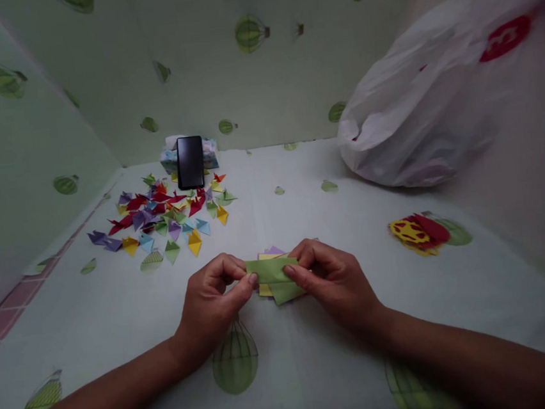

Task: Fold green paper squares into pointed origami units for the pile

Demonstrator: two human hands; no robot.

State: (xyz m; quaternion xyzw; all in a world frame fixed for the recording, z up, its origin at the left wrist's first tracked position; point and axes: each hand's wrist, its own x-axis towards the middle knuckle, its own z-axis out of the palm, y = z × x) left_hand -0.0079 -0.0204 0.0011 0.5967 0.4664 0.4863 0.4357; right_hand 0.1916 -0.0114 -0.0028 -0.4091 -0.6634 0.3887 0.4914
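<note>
A green sheet of paper [272, 270] is stretched between my two hands, looking like a flat strip. My left hand [216, 293] pinches its left end between thumb and fingers. At the right end, my right hand [332, 279] grips it the same way, with the thumb on the front face. Just behind and below the strip lies a small stack of coloured papers [288, 293], with green, yellow and purple edges showing. The strip and my hands hide part of that stack.
Many folded paper pieces [170, 214] lie spread at the back left. Behind them a black phone [190, 162] leans on a tissue box [210, 152]. A white plastic bag [399, 121] stands at the back right. Red and yellow cut-outs [417, 234] lie on the right.
</note>
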